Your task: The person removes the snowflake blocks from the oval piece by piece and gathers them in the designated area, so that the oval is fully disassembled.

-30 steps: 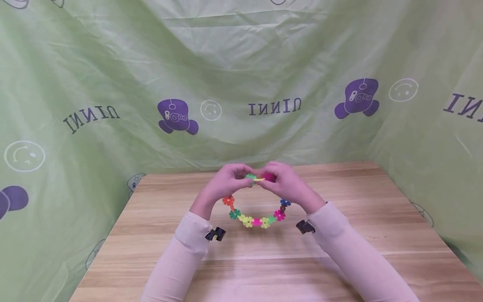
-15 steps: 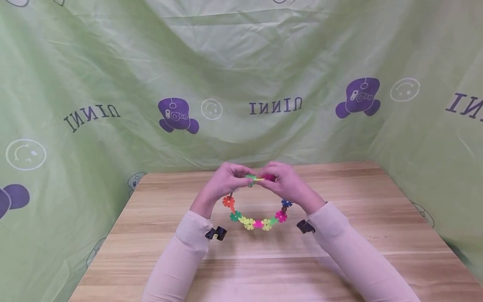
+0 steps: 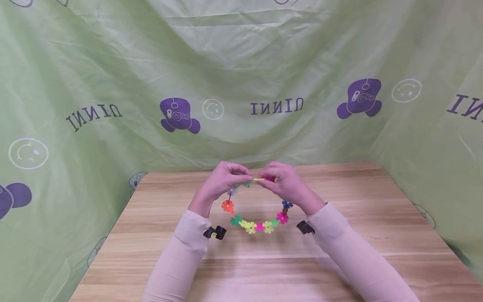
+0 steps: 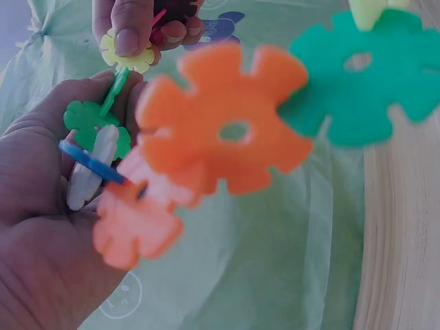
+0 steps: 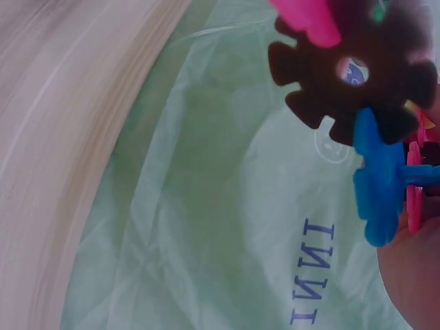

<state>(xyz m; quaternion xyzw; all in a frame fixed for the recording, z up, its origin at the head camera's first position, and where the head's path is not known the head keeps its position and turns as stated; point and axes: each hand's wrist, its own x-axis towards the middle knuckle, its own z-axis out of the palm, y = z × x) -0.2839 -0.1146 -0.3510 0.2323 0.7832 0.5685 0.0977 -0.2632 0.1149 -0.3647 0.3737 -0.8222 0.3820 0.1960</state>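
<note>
Fingers of both hands pinch the two ends of a snowflake-disc chain above the table.

Left hand (image 3: 222,180) grips the green disc (image 4: 93,127); right hand (image 3: 284,182) pinches the yellow disc (image 4: 127,58) just beside it, the two discs meeting edge-on between the fingertips. Below the fingers the chain (image 3: 258,224) hangs in a loop, its low point near the wooden table (image 3: 377,235). Compared with a second ago, the loop hangs slightly lower and the orange disc (image 3: 227,205) shows clear of the left hand. Judgement: the ends are being joined or parted; which cannot be told.
</note>
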